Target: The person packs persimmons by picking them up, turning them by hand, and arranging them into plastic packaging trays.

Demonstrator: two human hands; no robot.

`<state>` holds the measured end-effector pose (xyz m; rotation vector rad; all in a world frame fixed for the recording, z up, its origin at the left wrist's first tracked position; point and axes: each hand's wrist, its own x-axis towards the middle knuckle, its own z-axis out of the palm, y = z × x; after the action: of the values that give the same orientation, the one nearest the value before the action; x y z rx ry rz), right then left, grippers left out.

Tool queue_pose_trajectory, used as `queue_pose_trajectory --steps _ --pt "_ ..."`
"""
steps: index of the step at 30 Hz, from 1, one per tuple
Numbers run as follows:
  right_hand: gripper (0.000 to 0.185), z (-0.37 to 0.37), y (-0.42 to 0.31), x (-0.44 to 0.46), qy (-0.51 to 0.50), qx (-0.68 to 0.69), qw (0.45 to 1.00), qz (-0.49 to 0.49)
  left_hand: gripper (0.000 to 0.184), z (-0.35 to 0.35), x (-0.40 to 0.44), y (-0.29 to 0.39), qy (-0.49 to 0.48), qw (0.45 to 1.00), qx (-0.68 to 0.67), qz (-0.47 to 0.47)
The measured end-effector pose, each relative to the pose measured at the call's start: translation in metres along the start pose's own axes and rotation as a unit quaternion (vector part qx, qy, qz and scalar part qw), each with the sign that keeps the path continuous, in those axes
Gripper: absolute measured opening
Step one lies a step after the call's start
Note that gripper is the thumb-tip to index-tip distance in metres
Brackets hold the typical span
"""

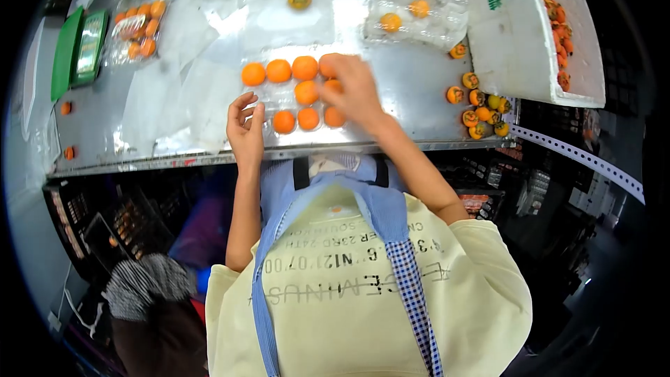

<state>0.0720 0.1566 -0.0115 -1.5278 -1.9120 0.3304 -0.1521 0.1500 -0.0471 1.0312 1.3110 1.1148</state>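
Observation:
Several orange persimmons (305,68) sit in rows in a clear plastic tray (271,102) on the metal table, near its front edge. Over the tray's right side reaches my right hand (354,94), a little blurred. Its fingers are around a persimmon (334,86) in the middle row and partly cover another in the back row. Beside the tray's left front corner is my left hand (246,129), raised, with its fingers loosely bent and apart from the thumb. Nothing shows in it.
A white foam box (502,35) of persimmons stands at the right, with loose persimmons (477,98) beside it. A filled pack (139,28) and a green scale (80,49) are at the left. Clear packaging (419,14) and a greenish persimmon (299,0) lie farther back.

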Motion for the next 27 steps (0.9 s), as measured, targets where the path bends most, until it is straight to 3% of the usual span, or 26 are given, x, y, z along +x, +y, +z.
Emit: queue_pose_trajectory --steps 4,6,9,12,13,15,19,22,24,27 --pt "0.041 -0.089 0.081 0.046 0.177 -0.139 0.974 0.033 0.031 0.059 0.037 0.021 -0.113 0.992 -0.044 0.044" --pt "0.047 -0.128 0.119 0.073 0.232 -0.278 0.932 -0.015 0.036 0.097 0.058 0.035 -0.163 0.985 0.003 0.05" --pt "0.053 -0.158 0.151 0.089 0.174 -0.392 0.903 -0.025 0.048 0.155 0.094 0.025 -0.209 0.977 0.034 0.011" --pt "0.05 -0.184 0.16 0.079 0.028 -0.285 0.956 0.055 0.064 0.199 0.124 0.005 -0.22 0.971 0.051 -0.079" --pt "0.046 -0.191 0.153 0.073 -0.003 -0.237 0.968 0.084 0.071 0.208 0.132 0.003 -0.25 0.953 0.076 -0.151" --pt "0.037 -0.208 0.12 0.055 -0.065 -0.134 0.978 0.144 0.075 0.223 0.131 0.011 -0.231 0.947 0.021 -0.221" --pt "0.031 -0.214 0.092 0.007 -0.011 -0.067 0.994 0.088 0.077 0.233 0.129 0.045 -0.24 0.908 -0.073 -0.335" --pt "0.031 -0.212 0.07 -0.02 -0.032 -0.103 0.992 0.072 0.073 0.238 0.13 0.034 -0.312 0.88 -0.043 -0.355" --pt "0.031 -0.208 0.056 -0.033 -0.058 -0.105 0.991 0.053 0.057 0.238 0.14 0.018 -0.304 0.868 -0.048 -0.391" --pt "0.033 -0.218 0.048 -0.04 -0.193 0.06 0.971 0.127 0.039 0.241 0.14 0.009 -0.274 0.89 -0.012 -0.363"
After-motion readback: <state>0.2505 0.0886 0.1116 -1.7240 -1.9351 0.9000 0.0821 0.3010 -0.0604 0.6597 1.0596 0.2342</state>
